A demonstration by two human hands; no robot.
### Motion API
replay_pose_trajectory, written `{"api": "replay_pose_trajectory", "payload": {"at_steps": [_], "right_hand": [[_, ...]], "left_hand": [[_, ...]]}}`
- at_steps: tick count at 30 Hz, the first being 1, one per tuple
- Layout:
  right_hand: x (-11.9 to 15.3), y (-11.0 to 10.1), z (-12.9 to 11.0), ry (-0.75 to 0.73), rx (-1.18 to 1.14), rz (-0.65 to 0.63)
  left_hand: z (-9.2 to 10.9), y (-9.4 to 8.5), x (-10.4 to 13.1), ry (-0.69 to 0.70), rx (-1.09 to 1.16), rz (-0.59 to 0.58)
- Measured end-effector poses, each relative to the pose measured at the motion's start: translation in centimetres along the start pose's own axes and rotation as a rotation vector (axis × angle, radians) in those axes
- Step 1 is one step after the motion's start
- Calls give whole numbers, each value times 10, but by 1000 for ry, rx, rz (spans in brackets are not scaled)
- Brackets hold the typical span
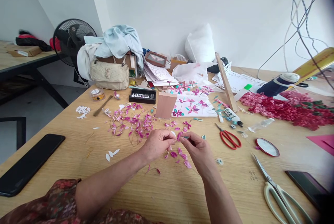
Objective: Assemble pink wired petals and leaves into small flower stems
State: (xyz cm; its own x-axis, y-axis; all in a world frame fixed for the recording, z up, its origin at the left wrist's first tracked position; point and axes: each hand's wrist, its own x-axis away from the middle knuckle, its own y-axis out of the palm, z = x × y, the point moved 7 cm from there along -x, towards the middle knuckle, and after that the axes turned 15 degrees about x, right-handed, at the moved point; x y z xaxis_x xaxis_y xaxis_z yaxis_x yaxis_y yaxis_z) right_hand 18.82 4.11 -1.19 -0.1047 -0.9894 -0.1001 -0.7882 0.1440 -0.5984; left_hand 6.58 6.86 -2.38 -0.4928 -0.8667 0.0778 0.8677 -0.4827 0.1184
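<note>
Both hands meet over the middle of the wooden table [109, 185]. My left hand [159, 143] is closed in a pinch, with a small white piece [173, 134] at its fingertips. My right hand [196, 144] pinches a small purple petal piece [179, 136]; a bit of green shows by its fingers. Loose magenta petals [182, 153] lie just below the hands. Many pink petals on thin stems [138, 123] are spread behind my left hand. Finished-looking purple flowers [193, 108] rest on a white sheet beyond, beside an upright wooden block [165, 105].
Red scissors [230, 139], a round white dish [267, 147] and large pale-handled scissors [280, 192] lie at the right. A black phone [31, 163] is at the left. Behind stand a beige bag [109, 75], a black tray [142, 101] and a glue bottle [231, 114].
</note>
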Motion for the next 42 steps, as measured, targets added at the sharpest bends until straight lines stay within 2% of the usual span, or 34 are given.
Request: {"api": "replay_pose_trajectory", "payload": {"at_steps": [3,6,8,14,18,20,23,25,27,29,32,35,39,42], "right_hand": [[0,-4,-10,-84,227,12],[2,-9,-20,-155,378,82],[3,-10,-24,-181,416,126],[8,-11,-32,-236,478,226],[9,-15,-36,-255,517,253],[9,-19,-38,-259,546,280],[9,-22,-40,-270,594,291],[9,-20,-43,-290,616,286],[9,-18,-48,-315,618,287],[11,-18,-52,-335,599,300],[12,-20,-54,-321,552,290],[11,-21,-51,-281,490,226],[7,-21,-46,-243,392,174],[2,-17,-37,-160,261,115]], "left_hand": [[12,-1,1,132,-178,-5],[21,-5,2,226,-288,0],[18,-8,1,181,-240,3],[-5,-12,0,-73,45,17],[-8,-30,0,-91,-21,17],[4,-47,1,-11,-182,62],[43,-67,11,235,-359,243],[69,-61,22,376,-312,322],[81,-38,28,434,-258,260],[78,-7,27,421,-282,107],[56,15,19,331,-335,4],[43,13,12,293,-319,-16],[43,3,10,297,-201,-9],[40,-2,11,282,-67,10]]}}
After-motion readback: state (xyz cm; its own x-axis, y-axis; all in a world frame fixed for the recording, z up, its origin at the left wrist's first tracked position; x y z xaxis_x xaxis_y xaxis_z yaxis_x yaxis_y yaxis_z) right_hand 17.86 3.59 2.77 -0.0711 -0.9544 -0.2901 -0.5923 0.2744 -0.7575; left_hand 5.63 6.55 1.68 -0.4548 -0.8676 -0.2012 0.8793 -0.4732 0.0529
